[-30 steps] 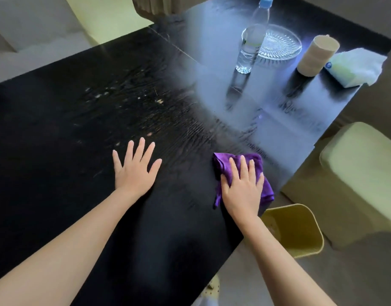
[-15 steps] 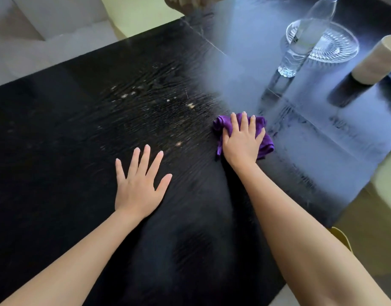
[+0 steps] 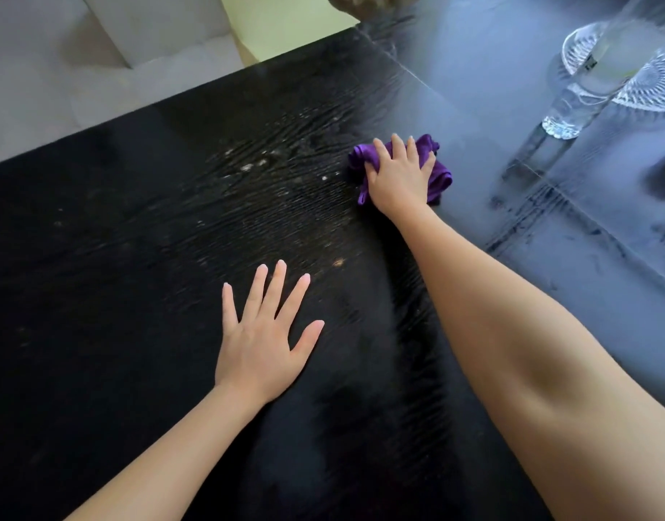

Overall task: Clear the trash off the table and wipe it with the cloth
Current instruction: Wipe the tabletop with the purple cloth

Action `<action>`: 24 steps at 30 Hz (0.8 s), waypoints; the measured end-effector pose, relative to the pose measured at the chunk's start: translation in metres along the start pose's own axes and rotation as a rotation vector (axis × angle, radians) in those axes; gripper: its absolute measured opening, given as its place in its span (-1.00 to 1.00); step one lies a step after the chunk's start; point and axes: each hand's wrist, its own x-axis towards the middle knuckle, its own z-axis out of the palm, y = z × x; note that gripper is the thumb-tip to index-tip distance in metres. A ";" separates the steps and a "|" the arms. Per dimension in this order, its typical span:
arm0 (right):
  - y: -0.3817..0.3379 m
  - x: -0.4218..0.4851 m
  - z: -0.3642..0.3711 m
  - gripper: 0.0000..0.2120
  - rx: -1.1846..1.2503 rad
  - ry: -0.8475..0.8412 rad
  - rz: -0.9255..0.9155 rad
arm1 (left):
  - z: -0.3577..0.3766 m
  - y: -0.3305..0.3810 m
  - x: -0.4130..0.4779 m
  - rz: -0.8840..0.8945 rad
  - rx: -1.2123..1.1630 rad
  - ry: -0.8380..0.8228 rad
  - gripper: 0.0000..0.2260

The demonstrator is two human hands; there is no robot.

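Observation:
My right hand point(image 3: 398, 178) presses flat on a crumpled purple cloth point(image 3: 440, 174) in the middle of the black wooden table point(image 3: 116, 257). The arm is stretched far forward. Pale crumbs and specks point(image 3: 248, 167) lie on the table just left of the cloth, and one tan crumb point(image 3: 337, 262) sits nearer to me. My left hand point(image 3: 263, 336) rests flat on the table with its fingers spread and nothing under it.
A clear plastic water bottle point(image 3: 586, 92) stands at the far right, in front of a cut-glass plate point(image 3: 654, 80). Beyond the table's far edge are a grey sofa point(image 3: 98, 69) and a pale green floor strip point(image 3: 286, 20).
My right hand has pushed the purple cloth away from me, from the table's near right edge to the middle, close to the crumbs. My left hand has stayed flat in place.

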 end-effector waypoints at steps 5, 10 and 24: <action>0.014 -0.043 -0.005 -0.55 -0.004 0.012 -0.141 | -0.004 0.003 0.001 -0.007 -0.004 -0.025 -0.38; 0.021 -0.134 -0.010 -0.59 0.026 0.003 -0.225 | -0.008 0.003 0.000 -0.007 -0.007 -0.063 -0.39; 0.041 -0.380 -0.011 -0.55 -0.064 0.136 0.151 | -0.010 -0.023 -0.090 0.116 -0.003 -0.119 -0.32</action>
